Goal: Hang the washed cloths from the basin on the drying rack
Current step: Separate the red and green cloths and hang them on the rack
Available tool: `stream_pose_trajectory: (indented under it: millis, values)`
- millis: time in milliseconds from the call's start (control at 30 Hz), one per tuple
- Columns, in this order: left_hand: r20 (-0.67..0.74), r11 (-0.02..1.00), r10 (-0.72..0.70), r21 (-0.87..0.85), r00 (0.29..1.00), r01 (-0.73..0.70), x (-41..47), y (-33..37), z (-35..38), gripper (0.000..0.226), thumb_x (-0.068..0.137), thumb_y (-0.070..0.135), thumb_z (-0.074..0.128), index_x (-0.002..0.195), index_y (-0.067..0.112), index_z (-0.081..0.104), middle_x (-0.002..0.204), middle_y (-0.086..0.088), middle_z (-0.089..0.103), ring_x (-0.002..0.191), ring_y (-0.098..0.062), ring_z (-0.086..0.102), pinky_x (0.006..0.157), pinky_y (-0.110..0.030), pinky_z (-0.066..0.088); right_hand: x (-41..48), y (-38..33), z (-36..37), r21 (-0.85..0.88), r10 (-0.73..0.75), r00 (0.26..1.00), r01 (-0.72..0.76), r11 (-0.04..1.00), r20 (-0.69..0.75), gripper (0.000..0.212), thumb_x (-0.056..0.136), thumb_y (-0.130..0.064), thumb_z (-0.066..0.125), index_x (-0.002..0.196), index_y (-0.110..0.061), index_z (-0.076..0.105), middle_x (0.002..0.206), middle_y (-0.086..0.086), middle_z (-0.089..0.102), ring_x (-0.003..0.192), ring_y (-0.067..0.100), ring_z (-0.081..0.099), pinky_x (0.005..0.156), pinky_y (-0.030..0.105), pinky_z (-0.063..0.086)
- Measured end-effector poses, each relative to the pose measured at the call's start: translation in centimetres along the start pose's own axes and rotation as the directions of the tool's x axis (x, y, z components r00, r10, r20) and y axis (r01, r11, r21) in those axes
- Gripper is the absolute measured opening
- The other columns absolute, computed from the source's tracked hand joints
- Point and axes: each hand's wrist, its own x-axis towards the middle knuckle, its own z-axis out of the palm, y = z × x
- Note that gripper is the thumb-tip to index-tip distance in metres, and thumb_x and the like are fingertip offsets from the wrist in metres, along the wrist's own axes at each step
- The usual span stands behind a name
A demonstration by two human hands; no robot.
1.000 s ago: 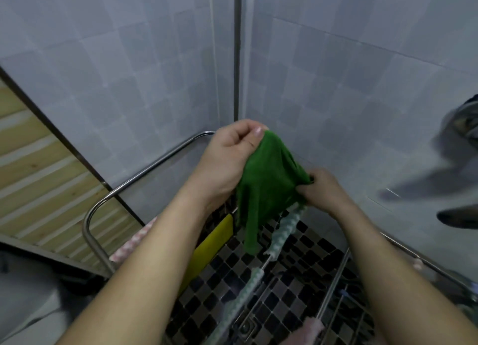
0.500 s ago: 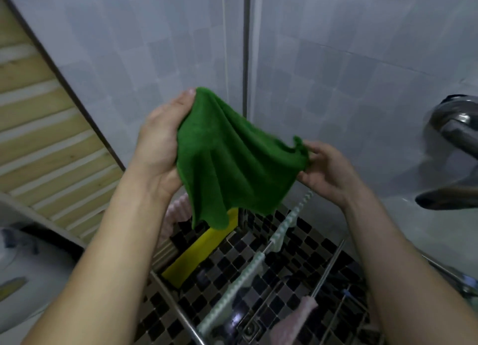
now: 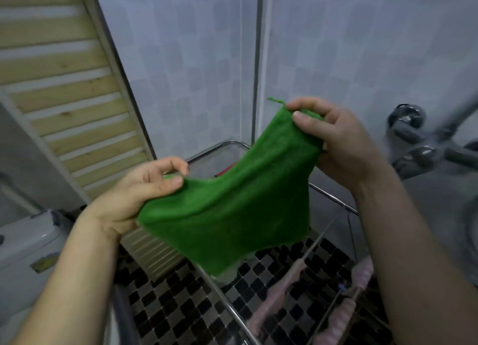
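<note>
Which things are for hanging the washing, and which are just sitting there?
For the job: green cloth, pinched by the left hand and right hand; drying rack; pink cloths already hanging on it.
Just there: tap; wooden slats; checkered floor.

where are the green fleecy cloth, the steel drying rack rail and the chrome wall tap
green fleecy cloth (image 3: 232,202): head view, its middle
steel drying rack rail (image 3: 333,198): head view, bare right stretch
chrome wall tap (image 3: 413,143): head view, blurred body
</note>
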Motion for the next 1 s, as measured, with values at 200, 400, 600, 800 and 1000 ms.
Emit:
stream_pose_trajectory:
  millis: [200, 400, 600, 800, 1000]
  values:
    - [0.086, 0.800, -0.181, 0.593, 0.980, 0.095, -4.2, 0.2, 4.4, 0.060, 0.064, 0.073, 0.069, 0.093, 0.021, 0.068, 0.085, -0.005, 0.066, 0.075, -0.013, 0.061, 0.066, -0.027, 0.053, -6.7, -4.0, 5.1, -0.121, -0.059, 0.988, 0.077, 0.990, 0.146, 0.023, 0.083, 0.002, 0.061, 0.103, -0.009, 0.058, 0.091, 0.021, 0.065, 0.082, 0.030, 0.064, 0.078, 0.040, 0.055]
    - [-0.047, 0.970, 0.204, 0.144, 0.978, -0.195, -5.3, 1.7, 15.3, 0.051, 0.077, 0.058, 0.068, 0.106, 0.017, 0.058, 0.081, 0.003, 0.069, 0.078, -0.017, 0.062, 0.070, -0.026, 0.050, -13.0, -4.7, 8.2, -0.389, 0.001, 0.993, 0.046, 0.920, 0.119, 0.039, 0.082, 0.010, 0.065, 0.099, -0.013, 0.040, 0.075, 0.003, 0.060, 0.062, 0.013, 0.055, 0.057, 0.023, 0.046]
    - [-0.020, 0.822, 0.230, 0.539, 0.973, -0.183, -7.2, 3.5, 22.7, 0.010, 0.086, 0.023, 0.071, 0.084, 0.013, 0.071, 0.079, -0.007, 0.072, 0.070, -0.013, 0.063, 0.072, -0.028, 0.051, -21.2, -8.3, 4.6, -0.505, 0.140, 0.989, -0.095, 0.858, 0.051, 0.044, 0.078, 0.007, 0.068, 0.106, -0.020, 0.048, 0.082, 0.008, 0.054, 0.060, 0.010, 0.052, 0.053, 0.020, 0.043]
    - [0.130, 0.697, 0.472, 0.551, 0.872, -0.459, -8.8, 4.0, 30.2, 0.014, 0.096, 0.012, 0.056, 0.086, 0.015, 0.064, 0.063, 0.013, 0.058, 0.057, 0.005, 0.048, 0.058, -0.012, 0.039, -27.7, -9.1, -0.2, -0.558, 0.283, 0.958, -0.214, 0.802, 0.039, 0.032, 0.079, 0.006, 0.069, 0.110, -0.002, 0.066, 0.115, 0.016, 0.069, 0.105, 0.024, 0.067, 0.096, 0.034, 0.052]
    - [0.045, 0.835, 0.506, 0.222, 0.861, -0.503, -10.4, 3.6, 36.4, 0.015, 0.100, 0.010, 0.047, 0.105, 0.011, 0.062, 0.046, 0.010, 0.051, 0.040, -0.004, 0.047, 0.044, -0.016, 0.037, -35.6, -10.9, -8.2, -0.632, 0.351, 0.922, -0.372, 0.680, -0.165, 0.017, 0.081, -0.010, 0.072, 0.097, -0.014, 0.074, 0.093, 0.007, 0.074, 0.074, 0.010, 0.062, 0.060, 0.029, 0.045]
